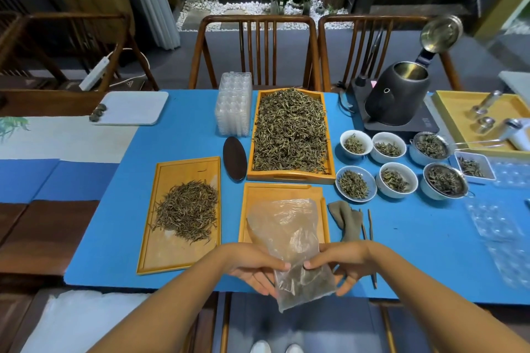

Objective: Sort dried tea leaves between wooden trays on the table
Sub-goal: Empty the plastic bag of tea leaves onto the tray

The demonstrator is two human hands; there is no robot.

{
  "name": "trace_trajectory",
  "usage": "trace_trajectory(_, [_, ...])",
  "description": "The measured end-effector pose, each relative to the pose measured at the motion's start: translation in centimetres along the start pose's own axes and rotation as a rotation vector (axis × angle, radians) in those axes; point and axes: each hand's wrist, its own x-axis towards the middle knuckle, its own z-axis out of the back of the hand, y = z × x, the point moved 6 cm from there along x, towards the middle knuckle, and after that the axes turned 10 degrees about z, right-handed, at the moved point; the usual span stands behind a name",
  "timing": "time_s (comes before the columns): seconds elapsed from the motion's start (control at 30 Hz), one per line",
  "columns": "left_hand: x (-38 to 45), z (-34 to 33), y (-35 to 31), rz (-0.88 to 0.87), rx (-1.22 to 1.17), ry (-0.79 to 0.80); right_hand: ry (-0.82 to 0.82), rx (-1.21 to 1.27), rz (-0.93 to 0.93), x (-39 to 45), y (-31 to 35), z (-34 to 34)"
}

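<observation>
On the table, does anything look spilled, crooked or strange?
Mostly tidy. A few tea leaves lie on the blue cloth beside the full far tray. The kettle stands with its lid open. Both hands hold a plastic bag above the bare near tray.

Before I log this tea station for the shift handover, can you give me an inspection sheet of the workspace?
Surface: blue table, mostly covered.
Job's things: full far tray; left tray with a smaller pile; near tray under the bag, which holds some leaves.
Clutter: six leaf bowls, open kettle, clear blister packs, dark scoop, cloth.
Grippers: left hand and right hand pinch the bag.
Cables: white power strip off the table, on the left.
Surroundings: chairs, plants, stairs.
</observation>
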Motion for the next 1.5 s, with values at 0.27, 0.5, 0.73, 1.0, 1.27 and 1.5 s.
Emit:
trace_trajectory(0.27, [-1.2,-0.3,-0.8,-0.014,0.009,0.026,0.035,0.037,-0.050,-0.7,0.3,0.9])
trace_trajectory(0.5, [-1.9,0.2,-1.7,-0.066,-0.035,0.002,0.001,0.062,-0.015,-1.2,1.0,1.7])
trace_trajectory(0.73, [-2.3,0.9,-2.5,-0.097,-0.108,-0.057,-0.063,0.081,0.036,-1.3,2.0,2.8])
trace_trajectory(1.0, [-3.1,2.2,-3.9,-0.169,-0.222,-0.137,-0.154,0.112,0.127,-1.4,4.6,4.2])
trace_trajectory(1.27, [-3.0,3.4,-4.9,-0.166,-0.278,-0.195,-0.136,0.052,0.105,-1.3,6.1,5.3])
trace_trajectory(1.5, [-3.2,3.8,-5.8,-0.147,-0.315,-0.192,-0.101,0.063,0.079,-1.2,7.3,5.8])
